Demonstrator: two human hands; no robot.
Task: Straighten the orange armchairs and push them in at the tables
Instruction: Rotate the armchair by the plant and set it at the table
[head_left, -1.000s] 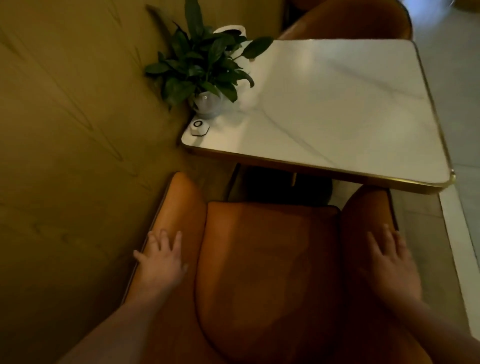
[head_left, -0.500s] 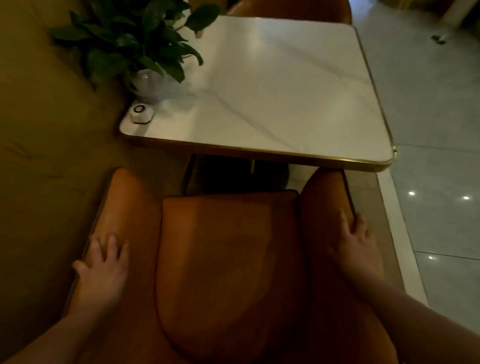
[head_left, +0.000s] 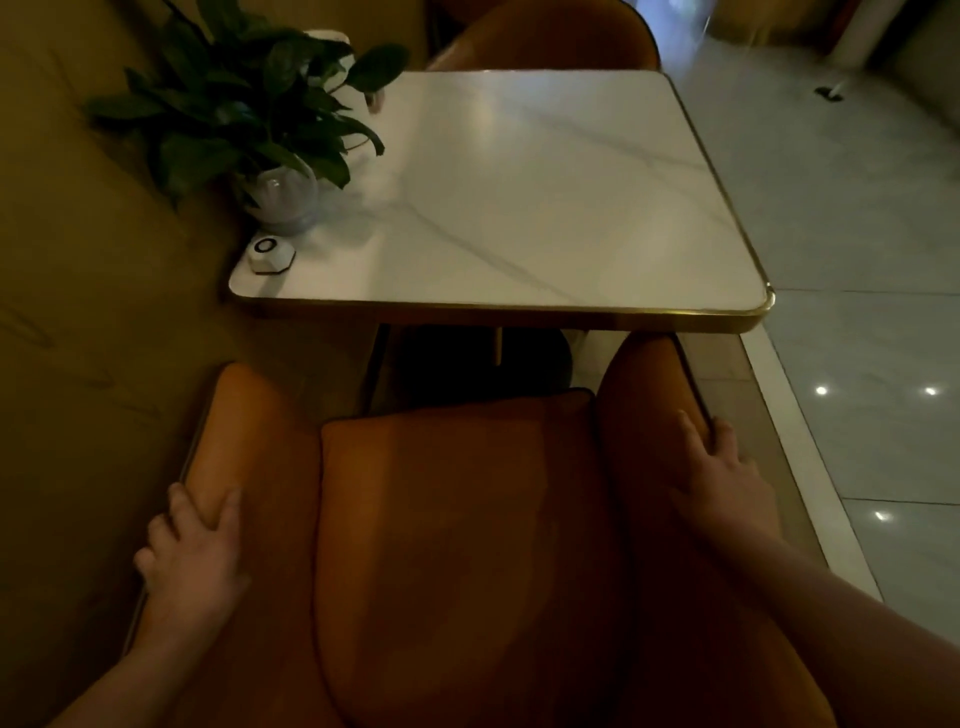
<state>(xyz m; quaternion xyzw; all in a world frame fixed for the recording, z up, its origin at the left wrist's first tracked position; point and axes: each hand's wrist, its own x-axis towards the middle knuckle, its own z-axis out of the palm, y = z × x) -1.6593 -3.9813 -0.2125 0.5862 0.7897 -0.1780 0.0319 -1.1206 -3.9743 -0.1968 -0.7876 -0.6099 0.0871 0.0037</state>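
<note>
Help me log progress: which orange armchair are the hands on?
The near armchair: left hand and right hand grip its arms. The far armchair beyond the table is untouched.

Dim, warm-toned room w/ soft glare on the white surface (head_left: 545, 208). Ceiling lights reflect as dots on the floor (head_left: 872, 415); wide-angle bending at edges.
</note>
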